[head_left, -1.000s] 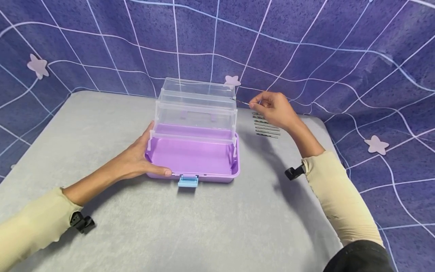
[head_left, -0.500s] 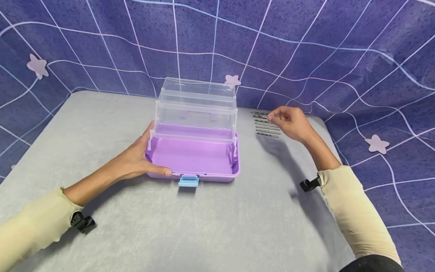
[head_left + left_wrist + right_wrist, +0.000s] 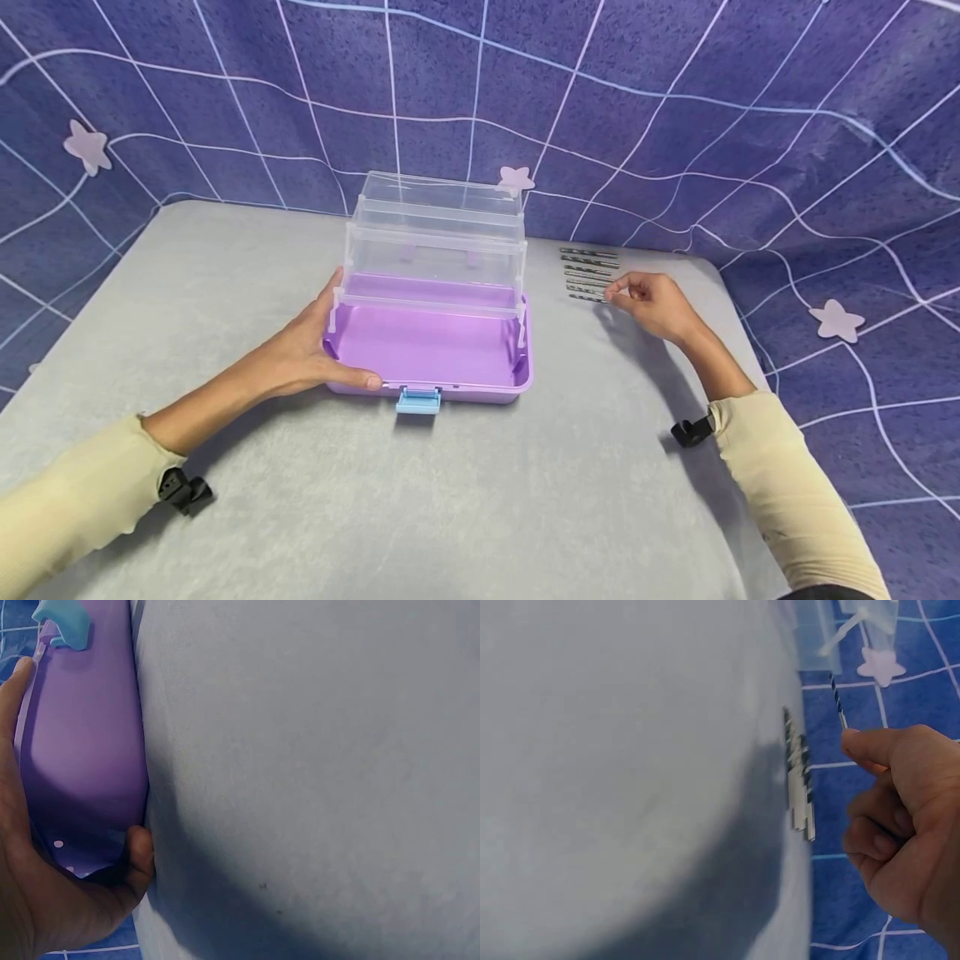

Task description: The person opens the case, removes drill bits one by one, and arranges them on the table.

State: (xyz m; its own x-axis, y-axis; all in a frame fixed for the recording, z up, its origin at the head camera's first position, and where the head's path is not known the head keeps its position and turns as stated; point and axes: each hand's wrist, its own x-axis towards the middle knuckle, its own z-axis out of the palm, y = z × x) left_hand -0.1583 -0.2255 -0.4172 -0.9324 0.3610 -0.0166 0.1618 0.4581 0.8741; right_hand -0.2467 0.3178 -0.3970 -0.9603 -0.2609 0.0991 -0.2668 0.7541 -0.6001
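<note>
A purple toolbox (image 3: 480, 395) with a clear lid and tiers raised at its back stands mid-table, its blue latch (image 3: 417, 402) hanging at the front. My left hand (image 3: 303, 354) grips its left front corner, thumb along the front rim and a finger curled low in the left wrist view. At the table's right, my right hand (image 3: 652, 307) pinches a thin drill bit (image 3: 835, 696) by its shank end between thumb and forefinger. Several more drill bits (image 3: 589, 262) lie in a row beside those fingertips. The palm side of the left hand is partly hidden.
A grey-covered table (image 3: 480, 500) carries everything. Close behind it and at the right hangs a dark blue curtain (image 3: 675, 125) with pale lines and stars. A black wrist camera (image 3: 692, 432) hangs below the right sleeve.
From beside the toolbox's upper tiers, my right hand has drawn back right and come down toward the near end of the row, drill bit still pinched. My left hand stays put.
</note>
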